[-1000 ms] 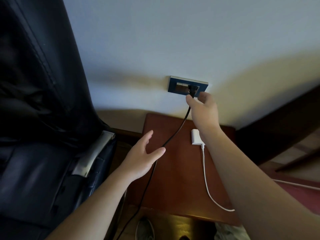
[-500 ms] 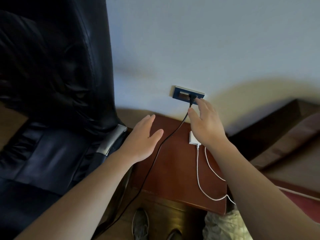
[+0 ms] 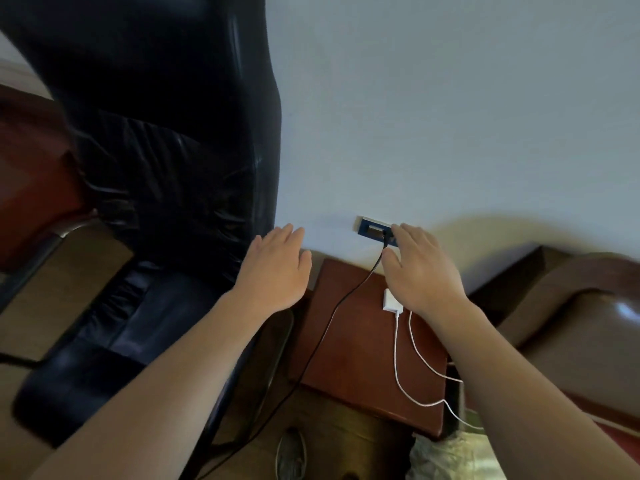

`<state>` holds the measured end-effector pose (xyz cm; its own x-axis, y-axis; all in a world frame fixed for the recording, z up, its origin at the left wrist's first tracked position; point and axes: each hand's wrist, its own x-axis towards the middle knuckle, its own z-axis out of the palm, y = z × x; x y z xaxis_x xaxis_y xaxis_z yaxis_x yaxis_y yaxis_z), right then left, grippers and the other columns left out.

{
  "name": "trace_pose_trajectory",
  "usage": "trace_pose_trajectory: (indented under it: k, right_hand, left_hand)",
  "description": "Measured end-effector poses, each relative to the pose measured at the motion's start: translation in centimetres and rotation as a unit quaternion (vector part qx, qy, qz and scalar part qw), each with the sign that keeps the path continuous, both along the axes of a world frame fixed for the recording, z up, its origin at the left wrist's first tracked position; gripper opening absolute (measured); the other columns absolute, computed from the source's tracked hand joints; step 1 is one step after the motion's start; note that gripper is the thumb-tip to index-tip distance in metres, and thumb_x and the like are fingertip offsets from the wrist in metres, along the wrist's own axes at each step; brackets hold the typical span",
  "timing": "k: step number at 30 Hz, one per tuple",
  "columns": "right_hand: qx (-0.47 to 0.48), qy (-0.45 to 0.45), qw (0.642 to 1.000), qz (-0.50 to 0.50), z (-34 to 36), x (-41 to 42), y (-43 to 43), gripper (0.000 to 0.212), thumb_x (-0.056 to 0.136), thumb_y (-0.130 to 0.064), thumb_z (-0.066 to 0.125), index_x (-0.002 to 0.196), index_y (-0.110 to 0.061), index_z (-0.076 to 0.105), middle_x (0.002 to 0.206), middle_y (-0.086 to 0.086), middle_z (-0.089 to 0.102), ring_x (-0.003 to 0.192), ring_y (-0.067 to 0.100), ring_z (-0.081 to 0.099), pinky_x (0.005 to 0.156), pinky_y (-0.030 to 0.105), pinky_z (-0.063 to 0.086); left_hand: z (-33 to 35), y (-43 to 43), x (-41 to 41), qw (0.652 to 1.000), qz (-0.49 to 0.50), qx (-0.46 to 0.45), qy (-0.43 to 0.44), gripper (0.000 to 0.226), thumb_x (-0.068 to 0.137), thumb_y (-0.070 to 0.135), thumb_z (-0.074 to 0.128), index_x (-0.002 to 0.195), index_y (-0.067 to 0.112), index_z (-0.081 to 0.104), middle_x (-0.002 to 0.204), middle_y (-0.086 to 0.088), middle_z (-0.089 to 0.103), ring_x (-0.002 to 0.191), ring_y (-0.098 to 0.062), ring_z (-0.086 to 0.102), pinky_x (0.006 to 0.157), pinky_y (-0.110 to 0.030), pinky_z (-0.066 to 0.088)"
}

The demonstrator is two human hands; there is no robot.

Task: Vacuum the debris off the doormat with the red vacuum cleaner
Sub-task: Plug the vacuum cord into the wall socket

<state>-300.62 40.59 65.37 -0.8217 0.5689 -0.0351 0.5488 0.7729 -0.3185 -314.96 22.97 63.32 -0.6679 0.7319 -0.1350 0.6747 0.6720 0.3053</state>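
Black cord (image 3: 343,299) plugged into the wall socket (image 3: 372,232).
It runs down along the side table's (image 3: 363,358) left edge; right hand (image 3: 420,271) flat beside the socket, left hand (image 3: 277,268) spread, both empty.

Open room lies between the left hand (image 3: 277,268) and right hand (image 3: 420,271), above the wooden table (image 3: 363,368) — only the black cord (image 3: 341,301) crosses it, slanting down from the wall socket (image 3: 370,231). The black chair (image 3: 166,168) blocks the left side; a white charger (image 3: 391,301) and its cable (image 3: 395,355) lie under the right wrist.
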Motion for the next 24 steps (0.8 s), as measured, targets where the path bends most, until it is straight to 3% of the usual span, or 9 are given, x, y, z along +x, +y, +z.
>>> trace_pose_trajectory:
  k: [6,12,19,24]
  right_hand:
    - [0.049,-0.029,0.998,0.035,3.4,2.4,-2.5,0.034,0.094,-0.03,0.036,0.112,-0.009,0.056,0.117,0.005,0.061,0.114,0.027,0.048,0.095,0.039,0.039]
    - [0.063,-0.014,0.994,0.087,6.8,5.0,-5.8,0.049,0.088,-0.038,0.022,0.104,-0.009,0.057,0.108,0.007,0.062,0.106,0.03,0.052,0.094,0.044,0.043]
    - [0.054,-0.033,0.982,0.177,9.8,7.0,-10.4,0.034,0.1,-0.029,0.036,0.116,-0.009,0.057,0.115,0.007,0.06,0.113,0.029,0.05,0.097,0.041,0.039]
    - [0.037,-0.03,0.974,0.224,12.0,7.9,-14.2,0.041,0.101,-0.029,0.032,0.129,-0.01,0.054,0.131,0.007,0.057,0.124,0.026,0.047,0.103,0.039,0.036]
  left_hand:
    - [4.8,-3.7,3.2,0.999,0.036,-0.013,0.016,0.054,0.107,0.033,0.03,0.157,0.012,0.026,0.164,-0.008,0.027,0.151,-0.023,0.023,0.123,-0.045,0.019]
    - [7.7,-8.4,7.1,0.995,0.099,-0.006,0.002,0.057,0.108,0.034,0.031,0.159,0.012,0.023,0.167,-0.008,0.02,0.154,-0.023,0.016,0.125,-0.042,0.016]
    - [10.5,-15.3,12.0,0.983,0.182,-0.016,0.021,0.057,0.108,0.034,0.031,0.159,0.013,0.022,0.168,-0.007,0.018,0.155,-0.023,0.014,0.125,-0.042,0.015]
    - [12.2,-21.2,14.8,0.97,0.244,-0.017,0.02,0.057,0.107,0.035,0.032,0.159,0.012,0.024,0.167,-0.008,0.02,0.154,-0.024,0.015,0.125,-0.043,0.016]
